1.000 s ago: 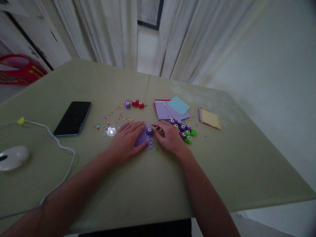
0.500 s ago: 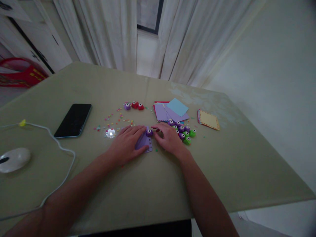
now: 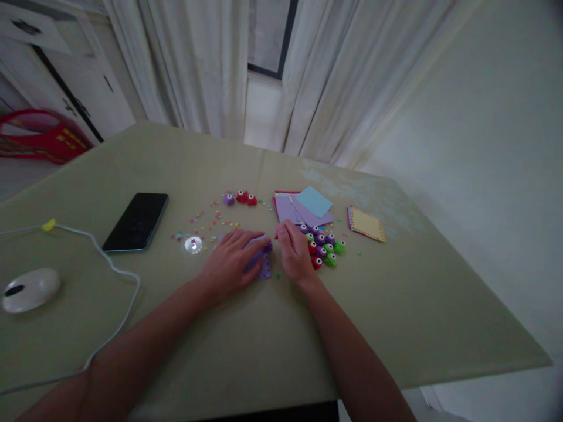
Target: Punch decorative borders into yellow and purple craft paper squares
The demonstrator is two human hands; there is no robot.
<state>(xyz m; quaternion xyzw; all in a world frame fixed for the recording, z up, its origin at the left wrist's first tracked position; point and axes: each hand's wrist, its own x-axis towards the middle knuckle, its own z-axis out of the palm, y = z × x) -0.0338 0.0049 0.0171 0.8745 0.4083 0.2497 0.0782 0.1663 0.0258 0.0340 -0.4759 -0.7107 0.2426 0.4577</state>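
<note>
A lilac card (image 3: 265,272) with a row of small holes along its right edge lies under my left hand (image 3: 235,257). At that edge is a dark purple paper punch (image 3: 268,248), its eye now covered by the left fingers that press on it. Just right of it, my right hand (image 3: 294,249) is closed with thumb and forefinger together; anything between them is too small to make out. Beside that hand sits a cluster of small eye-topped paper punches (image 3: 329,248) in purple, green and red.
Behind are three more punches (image 3: 241,197) and a stack of coloured cards (image 3: 288,208). Confetti and a clear round lid-like piece (image 3: 193,244) lie left of centre. A tan card pile (image 3: 367,224), black phone (image 3: 137,221), white mouse (image 3: 31,289) and cable (image 3: 115,266) surround them.
My left fingers have moved over onto the purple punch, hiding its eye. My right hand has drawn slightly away and its fingers have closed. The camera view has tilted up a little.
</note>
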